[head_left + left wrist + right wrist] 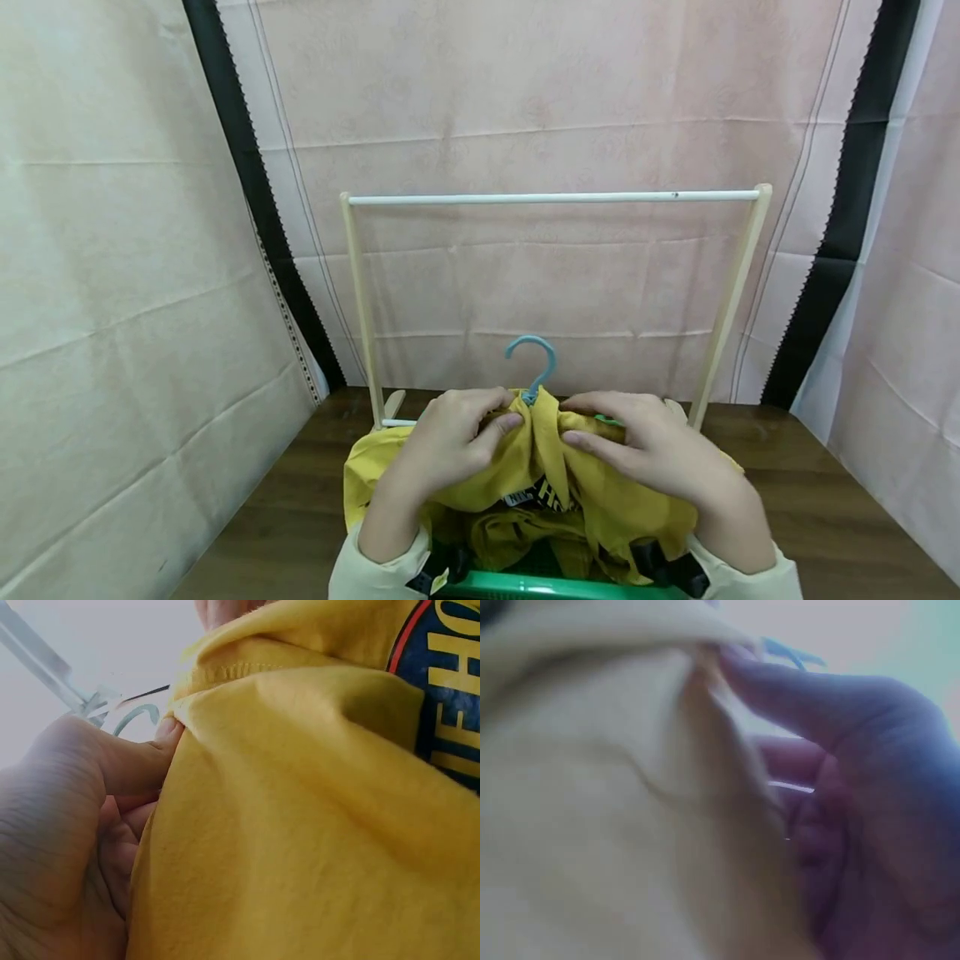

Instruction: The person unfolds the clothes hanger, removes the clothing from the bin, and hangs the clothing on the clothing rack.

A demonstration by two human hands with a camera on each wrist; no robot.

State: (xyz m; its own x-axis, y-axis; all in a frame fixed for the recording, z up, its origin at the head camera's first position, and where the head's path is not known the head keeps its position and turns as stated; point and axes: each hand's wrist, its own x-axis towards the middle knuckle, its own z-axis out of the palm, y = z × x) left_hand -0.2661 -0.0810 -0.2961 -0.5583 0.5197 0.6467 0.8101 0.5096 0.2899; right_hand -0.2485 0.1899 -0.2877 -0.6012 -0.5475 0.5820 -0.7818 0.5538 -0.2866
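A yellow garment (622,508) with a dark printed patch hangs bunched between the hands. The hook of a blue hanger (551,358) rises from its collar. My left hand (450,442) pinches the cloth left of the hook; in the left wrist view, the thumb of the left hand (67,817) presses on the garment's edge (247,795). On the other side my right hand (660,450) pinches the cloth, and the blurred right wrist view shows the thumb of the right hand (885,772) against the fabric (615,802). Most of the hanger is hidden inside the garment.
Behind the garment stands a rack with a white top bar (547,198) and cream side posts. A green basket (555,587) sits at the near edge of the brown wooden table (262,533), with yellow cloth in it. Pale fabric walls (562,275) surround the table.
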